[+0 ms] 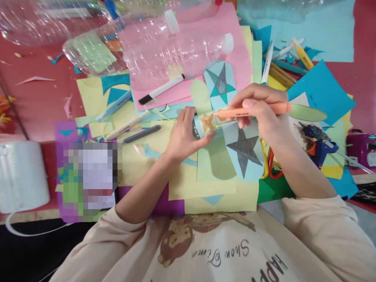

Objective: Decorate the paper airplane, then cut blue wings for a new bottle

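My right hand [263, 105] grips an orange marker [243, 112], its tip at a small orange star [207, 122] on a light blue patch. My left hand [188, 135] curls round the side of this star piece, a paper flower craft with petals spreading outward. One light blue petal [230, 69] carries a teal and grey star [222, 85]; a lower one bears a dark grey star [244, 149]. Light green petals [201, 94] lie between them, one reaching right behind my right hand. Whatever sits under my left fingers is partly hidden.
Clear plastic bottles [176, 51] lie across the back on pink paper [217, 23]. A white marker with a black cap [161, 89] and other pens lie left. Scissors with red and yellow handles [273, 164], a blue glue gun [321, 150] and a purple box [361, 147] are right.
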`<state>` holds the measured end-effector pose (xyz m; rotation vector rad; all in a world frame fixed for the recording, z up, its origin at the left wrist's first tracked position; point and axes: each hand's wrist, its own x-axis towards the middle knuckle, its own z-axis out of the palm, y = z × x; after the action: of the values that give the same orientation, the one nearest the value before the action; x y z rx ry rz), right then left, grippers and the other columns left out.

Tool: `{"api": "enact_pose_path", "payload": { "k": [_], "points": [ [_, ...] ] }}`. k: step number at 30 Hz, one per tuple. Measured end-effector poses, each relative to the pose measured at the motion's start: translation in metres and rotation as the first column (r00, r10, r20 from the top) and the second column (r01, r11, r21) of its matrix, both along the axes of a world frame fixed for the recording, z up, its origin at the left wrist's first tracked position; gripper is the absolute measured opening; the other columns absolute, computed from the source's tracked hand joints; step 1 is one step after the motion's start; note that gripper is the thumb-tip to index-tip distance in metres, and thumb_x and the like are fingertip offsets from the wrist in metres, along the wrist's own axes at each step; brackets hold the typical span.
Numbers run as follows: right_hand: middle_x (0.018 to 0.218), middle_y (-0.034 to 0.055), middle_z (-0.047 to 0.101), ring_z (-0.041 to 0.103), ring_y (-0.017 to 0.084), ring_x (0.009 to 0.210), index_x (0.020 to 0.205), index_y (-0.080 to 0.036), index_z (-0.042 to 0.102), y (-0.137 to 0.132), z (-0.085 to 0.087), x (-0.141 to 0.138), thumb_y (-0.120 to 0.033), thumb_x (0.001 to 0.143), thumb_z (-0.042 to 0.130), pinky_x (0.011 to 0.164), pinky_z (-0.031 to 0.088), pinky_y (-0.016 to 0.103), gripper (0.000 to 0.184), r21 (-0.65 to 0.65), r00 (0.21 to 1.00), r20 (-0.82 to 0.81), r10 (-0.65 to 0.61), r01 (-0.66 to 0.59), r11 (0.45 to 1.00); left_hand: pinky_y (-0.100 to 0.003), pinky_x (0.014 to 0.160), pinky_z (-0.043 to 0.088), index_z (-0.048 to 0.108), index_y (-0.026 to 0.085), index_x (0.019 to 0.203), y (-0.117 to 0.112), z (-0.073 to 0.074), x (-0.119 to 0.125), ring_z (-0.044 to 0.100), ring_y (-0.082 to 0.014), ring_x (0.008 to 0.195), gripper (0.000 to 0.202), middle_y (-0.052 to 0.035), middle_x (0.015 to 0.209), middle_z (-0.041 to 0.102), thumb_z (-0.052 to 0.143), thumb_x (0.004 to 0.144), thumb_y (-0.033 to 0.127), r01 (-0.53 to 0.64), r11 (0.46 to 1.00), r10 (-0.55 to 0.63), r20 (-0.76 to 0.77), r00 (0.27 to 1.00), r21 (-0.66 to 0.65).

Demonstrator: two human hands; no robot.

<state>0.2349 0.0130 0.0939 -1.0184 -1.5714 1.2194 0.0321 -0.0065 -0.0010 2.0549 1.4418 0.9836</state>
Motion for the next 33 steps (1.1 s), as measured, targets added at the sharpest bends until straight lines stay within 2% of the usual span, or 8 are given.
{"api": "enact_pose_path", "payload": {
  "k": [2, 4, 8, 10, 13, 17, 21, 33],
  "points": [
    [0.074, -0.0015, 0.069, 0.057, 0.007, 0.051, 0.083, -0.022, 0.07, -0.004, 0.004, -0.001, -0.026, 0.088, 0.057, 0.045, 0.042, 0.023, 0.015, 0.008, 0.997, 0.051, 0.054, -0.054, 0.998, -0.036, 0.066, 0.041, 0.038, 0.025, 0.092, 0.0, 0.0, 0.0, 0.052, -0.023, 0.082, 0.053, -0.0027, 0.086, 0.047, 0.061, 0.074, 0.069, 0.0, 1.0, 0.0, -0.004, 1.0, -0.011],
    [0.072, -0.0016, 0.068, 0.056, 0.008, 0.055, 0.078, -0.023, 0.069, -0.007, 0.007, -0.002, -0.029, 0.087, 0.062, 0.047, 0.041, 0.024, 0.013, 0.02, 0.988, 0.133, 0.073, -0.076, 0.997, -0.036, 0.066, 0.041, 0.037, 0.026, 0.093, 0.0, 0.0, 0.0, 0.052, -0.0232, 0.083, 0.054, -0.0026, 0.086, 0.046, 0.062, 0.073, 0.069, 0.003, 1.0, -0.003, -0.006, 1.0, -0.03],
    [0.055, -0.0034, 0.054, 0.044, 0.009, 0.051, 0.062, -0.022, 0.058, -0.012, 0.006, -0.007, -0.029, 0.086, 0.064, 0.048, 0.036, 0.026, 0.026, 0.074, 0.963, 0.27, 0.018, -0.039, 0.996, -0.037, 0.066, 0.041, 0.036, 0.025, 0.092, 0.0, 0.001, 0.001, 0.052, -0.0229, 0.081, 0.053, -0.0021, 0.085, 0.046, 0.064, 0.073, 0.067, 0.001, 0.999, -0.002, -0.014, 1.0, -0.033],
    [0.054, -0.0034, 0.052, 0.041, 0.009, 0.05, 0.061, -0.022, 0.056, -0.013, 0.003, -0.008, -0.032, 0.088, 0.061, 0.048, 0.034, 0.027, 0.029, 0.096, 0.95, 0.311, 0.012, -0.044, 0.994, -0.036, 0.064, 0.041, 0.036, 0.026, 0.091, 0.0, 0.002, 0.001, 0.052, -0.0222, 0.08, 0.052, -0.0018, 0.084, 0.046, 0.065, 0.073, 0.065, -0.003, 1.0, 0.002, -0.012, 1.0, -0.024],
    [0.058, -0.0031, 0.056, 0.044, 0.01, 0.053, 0.064, -0.023, 0.057, -0.013, -0.001, -0.009, -0.036, 0.089, 0.059, 0.05, 0.035, 0.027, 0.028, 0.125, 0.934, 0.356, 0.018, -0.067, 0.99, -0.036, 0.063, 0.041, 0.035, 0.026, 0.09, 0.0, 0.004, 0.001, 0.051, -0.0213, 0.078, 0.049, -0.0015, 0.084, 0.046, 0.065, 0.074, 0.062, 0.001, 1.0, -0.001, -0.008, 1.0, -0.03],
    [0.062, -0.0028, 0.061, 0.049, 0.01, 0.055, 0.066, -0.022, 0.058, -0.013, -0.003, -0.01, -0.036, 0.089, 0.058, 0.052, 0.038, 0.026, 0.027, 0.155, 0.929, 0.371, 0.013, -0.075, 0.985, -0.036, 0.064, 0.04, 0.035, 0.026, 0.089, 0.0, 0.006, 0.001, 0.05, -0.0212, 0.078, 0.046, -0.0015, 0.084, 0.045, 0.064, 0.076, 0.059, 0.007, 0.999, -0.007, -0.006, 1.0, -0.041],
    [0.058, -0.0038, 0.057, 0.046, 0.01, 0.053, 0.062, -0.022, 0.055, -0.013, -0.002, -0.01, -0.031, 0.089, 0.058, 0.051, 0.035, 0.027, 0.029, 0.18, 0.932, 0.363, 0.006, -0.077, 0.981, -0.035, 0.064, 0.039, 0.034, 0.026, 0.089, 0.0, 0.006, 0.001, 0.048, -0.0205, 0.077, 0.047, -0.001, 0.083, 0.044, 0.062, 0.076, 0.062, 0.006, 0.999, -0.006, -0.006, 1.0, -0.051],
    [0.059, -0.0045, 0.058, 0.045, 0.009, 0.053, 0.064, -0.021, 0.058, -0.013, -0.003, -0.009, -0.029, 0.088, 0.06, 0.05, 0.034, 0.026, 0.026, 0.15, 0.943, 0.332, 0.021, -0.075, 0.986, -0.034, 0.063, 0.039, 0.035, 0.026, 0.089, 0.0, 0.006, 0.001, 0.05, -0.0209, 0.078, 0.051, -0.0015, 0.084, 0.045, 0.058, 0.075, 0.07, -0.008, 0.998, 0.006, -0.032, 0.999, -0.057]
  ]
}}
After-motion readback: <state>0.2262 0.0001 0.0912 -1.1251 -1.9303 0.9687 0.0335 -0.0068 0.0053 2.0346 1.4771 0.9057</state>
